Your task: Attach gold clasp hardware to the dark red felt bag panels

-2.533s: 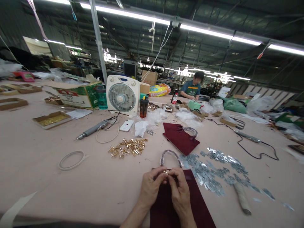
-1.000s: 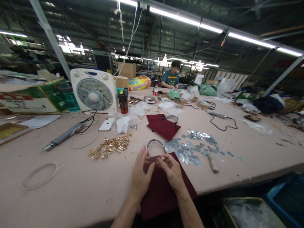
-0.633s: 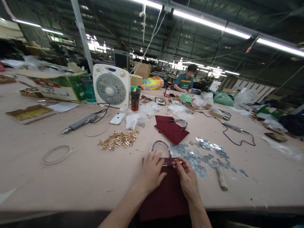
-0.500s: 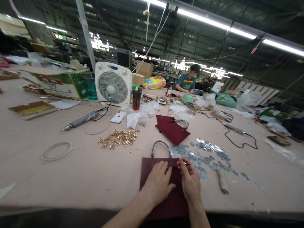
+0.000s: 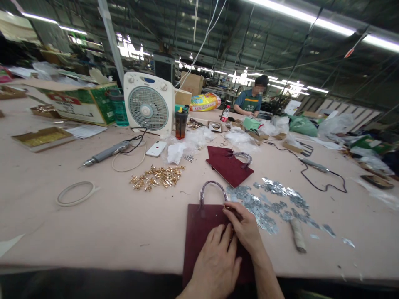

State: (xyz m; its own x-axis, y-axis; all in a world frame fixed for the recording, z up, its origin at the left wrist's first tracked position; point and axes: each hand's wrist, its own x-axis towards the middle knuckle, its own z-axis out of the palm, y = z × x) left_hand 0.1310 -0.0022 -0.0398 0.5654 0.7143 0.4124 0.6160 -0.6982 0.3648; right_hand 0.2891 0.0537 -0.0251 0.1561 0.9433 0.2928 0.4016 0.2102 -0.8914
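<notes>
A dark red paper bag (image 5: 199, 228) with a wrapped loop handle (image 5: 213, 187) lies flat at the table's near edge. My left hand (image 5: 216, 261) rests on it, palm down, fingers stretched out flat. My right hand (image 5: 246, 226) is just right of it, fingers pinched on a small gold metal fitting (image 5: 226, 207) at the bag's top edge near the handle. A heap of gold fittings (image 5: 157, 176) lies to the upper left. Silver plastic scraps (image 5: 264, 201) are scattered to the right.
More dark red bags (image 5: 229, 166) lie further back. An electric screwdriver (image 5: 104, 153) with cable, a white phone (image 5: 156, 148), a box fan (image 5: 149, 104), a tape ring (image 5: 75, 193), a paper roll (image 5: 297, 236) and cardboard boxes (image 5: 77, 108) stand around. Another person (image 5: 251, 101) sits at the far side.
The bag was laid flat on the table. My left hand let go of the fitting and slid down flat onto the bag. My right hand keeps pinching at the bag's top edge.
</notes>
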